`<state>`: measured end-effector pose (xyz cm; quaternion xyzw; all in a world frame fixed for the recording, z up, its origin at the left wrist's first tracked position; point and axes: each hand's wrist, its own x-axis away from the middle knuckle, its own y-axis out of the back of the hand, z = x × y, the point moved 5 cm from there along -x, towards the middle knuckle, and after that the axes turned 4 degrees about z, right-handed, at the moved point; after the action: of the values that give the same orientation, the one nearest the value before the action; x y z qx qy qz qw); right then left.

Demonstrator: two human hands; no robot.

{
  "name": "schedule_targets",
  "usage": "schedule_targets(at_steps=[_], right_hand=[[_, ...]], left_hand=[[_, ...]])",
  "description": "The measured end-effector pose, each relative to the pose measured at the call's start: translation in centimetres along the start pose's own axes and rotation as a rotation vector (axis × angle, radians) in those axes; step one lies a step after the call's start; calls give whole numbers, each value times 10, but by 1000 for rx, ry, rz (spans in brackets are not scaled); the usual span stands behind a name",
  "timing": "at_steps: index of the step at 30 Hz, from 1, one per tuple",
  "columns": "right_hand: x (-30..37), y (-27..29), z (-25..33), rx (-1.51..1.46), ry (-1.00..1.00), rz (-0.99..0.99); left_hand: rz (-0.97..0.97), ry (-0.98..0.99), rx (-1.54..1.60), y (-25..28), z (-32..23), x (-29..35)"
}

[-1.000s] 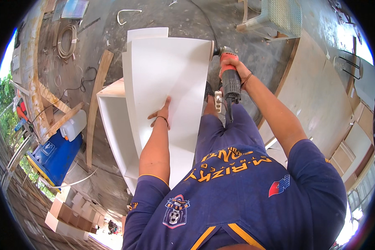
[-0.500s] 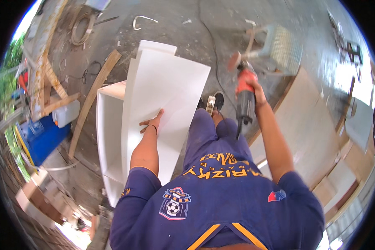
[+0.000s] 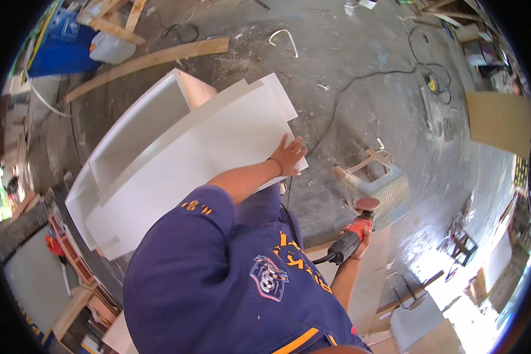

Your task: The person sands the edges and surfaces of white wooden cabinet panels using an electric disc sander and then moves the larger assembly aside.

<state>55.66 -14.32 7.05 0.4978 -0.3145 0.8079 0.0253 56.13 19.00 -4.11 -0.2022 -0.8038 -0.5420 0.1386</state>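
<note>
A white panel (image 3: 200, 150) lies slanted on top of a white cabinet carcass (image 3: 138, 127), whose open side shows a divided interior. My left hand (image 3: 288, 156) rests on the panel close to its right end, fingers spread over the surface near the edge. Off to the right, my right hand (image 3: 360, 241) is wrapped around a red and black angle grinder (image 3: 347, 239). The grinder's round reddish disc (image 3: 367, 203) points away from me and touches nothing. Its cord runs back toward my body.
A stool with a patterned seat (image 3: 389, 197) lies beyond the grinder. A long wooden board (image 3: 153, 64) is behind the cabinet, near a blue container (image 3: 65, 44) and a white jerrycan (image 3: 112, 48). A black cable (image 3: 360, 78) crosses the concrete floor.
My view has swung round, so the cabinet and panel now lie more crosswise. My left hand has moved from the panel's middle to near its end. The grinder is still in my right hand.
</note>
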Motion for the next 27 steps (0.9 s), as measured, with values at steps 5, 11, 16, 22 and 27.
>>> schedule_targets(at_steps=[5, 11, 16, 22, 27], right_hand=[[-4, -27, 36, 105, 23, 6], [-11, -37, 58, 119, 19, 17], [-10, -68, 63, 99, 43, -30], [-5, -86, 76, 150, 78, -59], [-12, -99, 95, 330, 72, -14]], left_hand=[[412, -29, -89, 31, -7, -43], [422, -21, -60, 44, -4, -60], [444, -58, -31, 65, 3, -88], [88, -68, 76, 48, -3, -77], [-211, 455, 307, 34, 40, -17]])
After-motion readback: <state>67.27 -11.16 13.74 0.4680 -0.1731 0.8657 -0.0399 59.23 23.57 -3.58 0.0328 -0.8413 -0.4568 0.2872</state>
